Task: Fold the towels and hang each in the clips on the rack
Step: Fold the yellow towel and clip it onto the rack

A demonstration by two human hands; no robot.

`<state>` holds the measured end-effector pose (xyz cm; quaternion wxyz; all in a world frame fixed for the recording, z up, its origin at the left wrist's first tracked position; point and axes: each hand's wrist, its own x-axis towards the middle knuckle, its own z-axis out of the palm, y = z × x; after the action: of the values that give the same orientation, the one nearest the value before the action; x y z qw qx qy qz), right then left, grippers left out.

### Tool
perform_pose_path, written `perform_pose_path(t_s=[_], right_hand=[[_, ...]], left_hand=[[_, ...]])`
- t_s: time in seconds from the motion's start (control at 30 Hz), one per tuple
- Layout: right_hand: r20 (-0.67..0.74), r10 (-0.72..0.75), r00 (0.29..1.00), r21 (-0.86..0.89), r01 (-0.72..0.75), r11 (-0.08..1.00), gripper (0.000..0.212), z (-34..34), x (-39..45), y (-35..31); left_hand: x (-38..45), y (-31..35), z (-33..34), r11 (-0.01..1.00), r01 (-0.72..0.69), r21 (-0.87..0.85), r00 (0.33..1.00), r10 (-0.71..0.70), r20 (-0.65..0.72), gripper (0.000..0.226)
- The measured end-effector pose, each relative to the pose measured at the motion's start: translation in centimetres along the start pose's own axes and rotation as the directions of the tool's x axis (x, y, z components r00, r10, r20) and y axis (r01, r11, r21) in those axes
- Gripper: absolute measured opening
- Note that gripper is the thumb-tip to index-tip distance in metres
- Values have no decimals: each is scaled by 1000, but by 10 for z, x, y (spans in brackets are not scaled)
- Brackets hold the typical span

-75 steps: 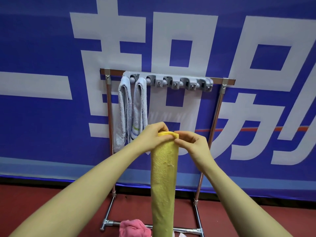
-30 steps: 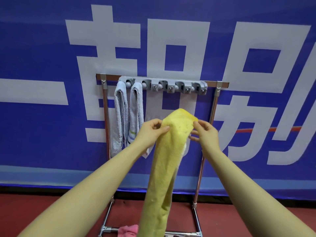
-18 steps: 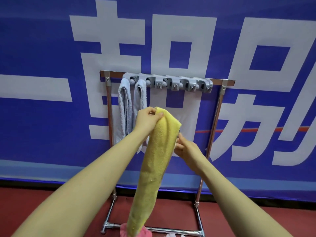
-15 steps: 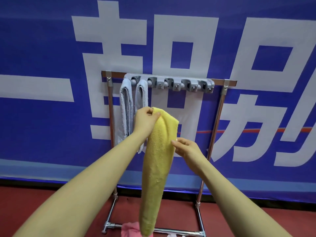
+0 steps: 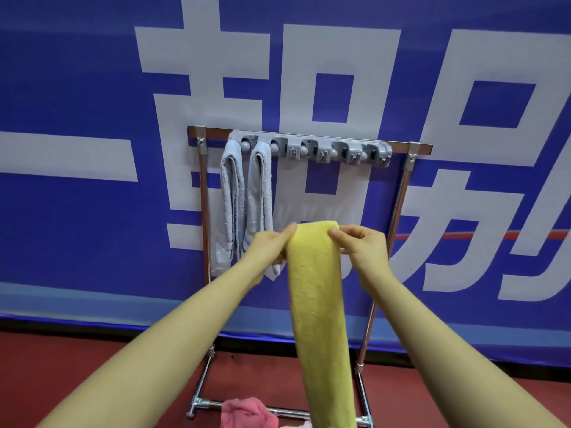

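Note:
A yellow towel (image 5: 318, 304), folded into a long narrow strip, hangs straight down in front of me. My left hand (image 5: 267, 248) pinches its top left corner and my right hand (image 5: 363, 248) pinches its top right corner. Both hands are below the grey clip bar (image 5: 312, 148) on the metal rack (image 5: 398, 205). Two folded pale grey towels (image 5: 230, 205) (image 5: 261, 193) hang in the two leftmost clips. The clips to their right hold nothing.
A pink towel (image 5: 247, 413) lies on the red floor by the rack's base bar (image 5: 200, 404). A blue banner with large white characters (image 5: 92, 211) stands right behind the rack.
The yellow towel was bunched in my left hand and slanted left; now both hands hold its top edge flat and it hangs straight. My right hand moved up to the corner.

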<state>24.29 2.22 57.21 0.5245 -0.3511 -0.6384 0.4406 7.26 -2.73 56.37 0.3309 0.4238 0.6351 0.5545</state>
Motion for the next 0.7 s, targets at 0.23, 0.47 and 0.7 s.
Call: perform_pose_path(t_s=[0.23, 0.47, 0.7], right_hand=[[-120, 12, 993, -2, -12, 1000, 11, -15, 2, -7], [-163, -31, 986, 20, 35, 999, 3, -24, 1, -9], [78, 25, 997, 132, -35, 991, 40, -26, -3, -11]], left_hand=[[-12, -15, 20, 997, -6, -72, 988, 17, 154, 21], [-16, 4, 34, 992, -73, -99, 976, 92, 199, 16], [-15, 23, 33, 957, -288, -19, 957, 289, 38, 11]])
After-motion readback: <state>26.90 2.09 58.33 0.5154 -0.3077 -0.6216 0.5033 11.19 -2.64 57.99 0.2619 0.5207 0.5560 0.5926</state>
